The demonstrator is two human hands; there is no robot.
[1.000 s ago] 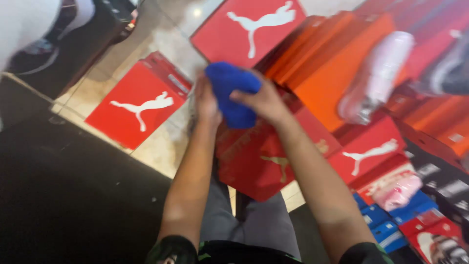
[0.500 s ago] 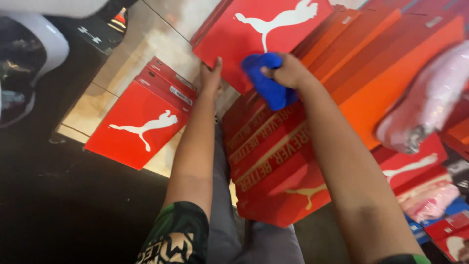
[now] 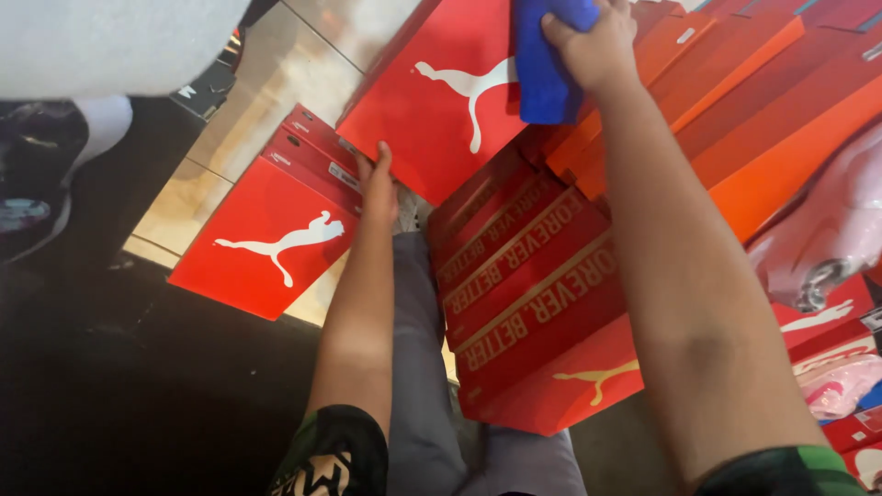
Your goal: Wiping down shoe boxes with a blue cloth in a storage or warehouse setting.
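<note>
Several red shoeboxes [image 3: 533, 303] stood stacked against the person's lap, the top red box [image 3: 441, 101] tilted. Right hand [image 3: 597, 46] clenched a blue cloth [image 3: 542, 64] on that box; left hand [image 3: 378, 188] gripped its lower edge.

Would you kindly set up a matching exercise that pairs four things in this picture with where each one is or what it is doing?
Things:
1. right hand
2. left hand
3. blue cloth
4. flat red box

Places or states:
A. lying on the tiled floor, left of the left arm
B. pressed on the lid of the top red box
C. gripping the cloth at the top of the picture
D. at the lower edge of the top red box, fingers up

Pairs: 1-C, 2-D, 3-B, 4-A
</note>
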